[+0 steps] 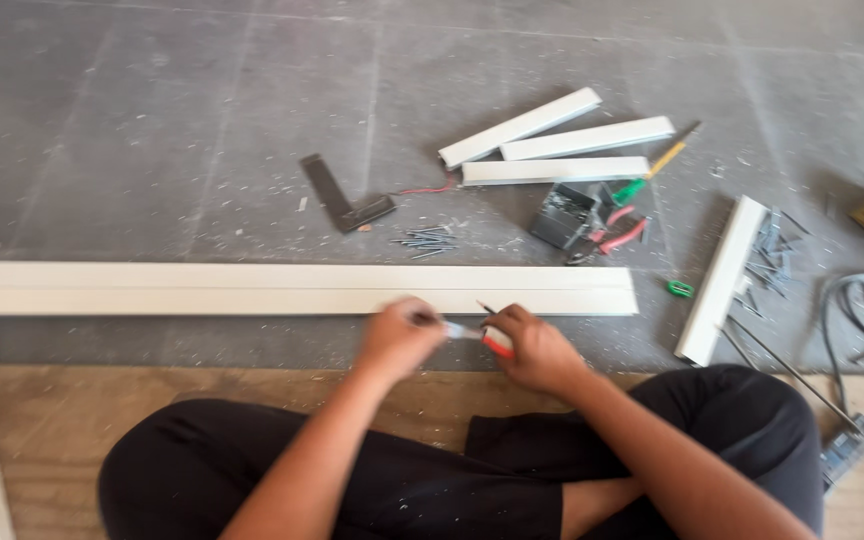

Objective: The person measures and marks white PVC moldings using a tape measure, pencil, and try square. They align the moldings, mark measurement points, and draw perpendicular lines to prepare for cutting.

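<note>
A long white plastic trunking strip [282,288] lies across the grey floor in front of my crossed legs. My left hand [399,335] and my right hand [535,347] meet just below its near edge, towards its right end. My right hand grips a small red and white tool [497,343], with a thin dark pencil tip [485,308] sticking up from the fingers. My left hand pinches the pale end of something coming out of that tool [457,329]; motion blur hides the detail.
Three short white trunking pieces [555,145] lie beyond the strip, with a try square [342,197], a pile of nails [425,240], a dark box [564,215], red-handled pliers [617,235] and a screwdriver [664,162]. Another white piece [720,280], loose nails and grey cable [857,310] lie right.
</note>
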